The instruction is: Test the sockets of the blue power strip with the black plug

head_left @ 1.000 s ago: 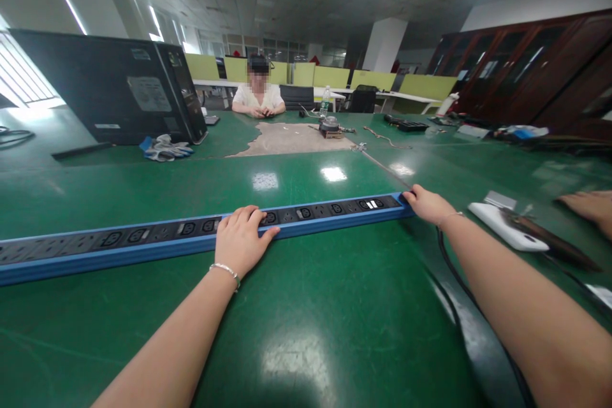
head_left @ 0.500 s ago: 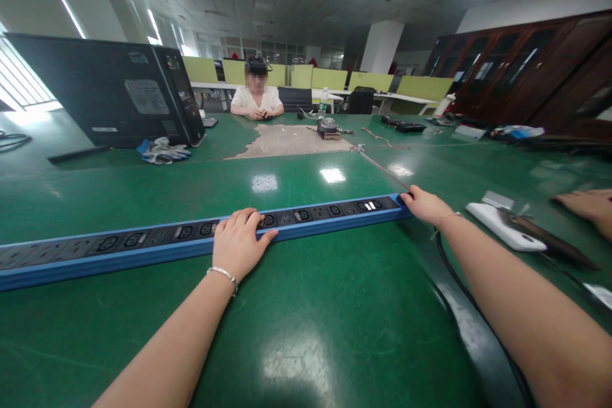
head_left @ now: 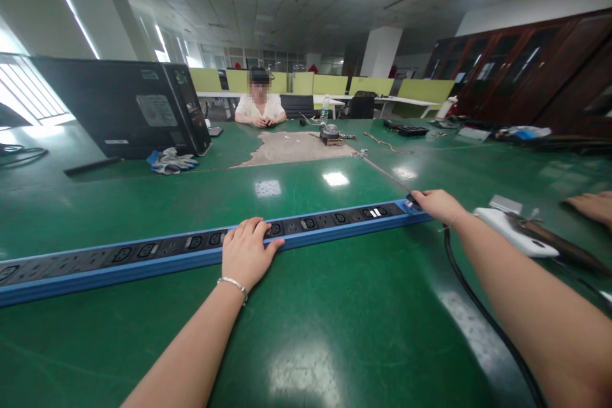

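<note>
A long blue power strip [head_left: 306, 237] with black sockets lies across the green table, running from the left edge toward my right hand. My left hand [head_left: 248, 248] grips it near the middle, fingers over the top and thumb along the near side. At the strip's right end, my right hand [head_left: 440, 205] is closed on a small black end piece [head_left: 415, 201], partly hidden by the fingers. Beside that piece, a bit of the strip's end shows uncovered. A black cable [head_left: 471, 296] runs from under my right hand toward the lower right.
A white device [head_left: 514, 233] with a dark handle-like piece lies right of my arm, near another person's hand [head_left: 593, 205]. Gloves [head_left: 171, 160] lie by a black computer case [head_left: 129, 108]. A seated person [head_left: 261, 105] is across the table [head_left: 296, 306].
My right hand has drawn the black end piece slightly up and away, exposing part of the strip's end. My left hand stays on the strip. The view has shifted a little.
</note>
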Action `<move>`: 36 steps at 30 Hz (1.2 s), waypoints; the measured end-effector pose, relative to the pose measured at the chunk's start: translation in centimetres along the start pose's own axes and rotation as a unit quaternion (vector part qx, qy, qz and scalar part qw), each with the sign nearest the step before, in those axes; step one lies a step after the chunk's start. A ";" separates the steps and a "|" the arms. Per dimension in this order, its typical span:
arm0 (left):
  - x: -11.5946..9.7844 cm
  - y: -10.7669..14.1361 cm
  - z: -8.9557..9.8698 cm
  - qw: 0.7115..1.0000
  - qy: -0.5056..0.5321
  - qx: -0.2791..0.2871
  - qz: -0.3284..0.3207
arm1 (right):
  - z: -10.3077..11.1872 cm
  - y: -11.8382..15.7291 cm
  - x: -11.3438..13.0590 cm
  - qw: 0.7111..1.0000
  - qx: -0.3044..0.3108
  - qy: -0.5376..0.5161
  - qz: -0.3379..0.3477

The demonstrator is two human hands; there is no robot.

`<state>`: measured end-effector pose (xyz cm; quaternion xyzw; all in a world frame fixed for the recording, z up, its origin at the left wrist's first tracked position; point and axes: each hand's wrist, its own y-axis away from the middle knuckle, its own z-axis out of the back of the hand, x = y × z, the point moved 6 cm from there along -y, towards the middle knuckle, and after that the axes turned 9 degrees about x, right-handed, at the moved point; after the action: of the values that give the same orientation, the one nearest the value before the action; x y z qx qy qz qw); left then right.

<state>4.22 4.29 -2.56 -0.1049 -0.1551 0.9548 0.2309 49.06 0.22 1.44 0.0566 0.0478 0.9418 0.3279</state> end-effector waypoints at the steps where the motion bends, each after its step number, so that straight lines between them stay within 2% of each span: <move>1: 0.0 0.0 0.0 1.000 0.001 0.001 0.001 | 0.5 0.2 0.0 1.000 -0.010 -0.012 0.000; 5: 0.1 -0.1 -0.1 1.000 0.001 0.004 0.006 | 0.9 1.2 1.0 0.998 -0.023 -0.040 0.049; 11: 0.1 -0.1 -0.1 1.000 -0.006 -0.001 0.000 | -1.0 1.4 2.7 0.995 -0.009 -0.032 0.095; 18: 0.1 -0.1 -0.1 1.000 -0.003 0.003 0.000 | -1.6 0.6 2.8 0.997 0.007 0.004 0.078; 27: 0.2 -0.1 -0.2 1.000 0.005 0.006 0.005 | -2.0 1.5 3.8 0.996 0.031 0.049 0.066; 36: 0.2 -0.1 -0.2 1.000 0.000 0.002 0.000 | -3.1 1.7 3.8 0.995 0.020 0.059 0.078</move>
<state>4.20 4.51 -2.74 -0.1039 -0.1529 0.9551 0.2315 44.58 1.07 -1.16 0.0113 0.0808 0.9651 0.2488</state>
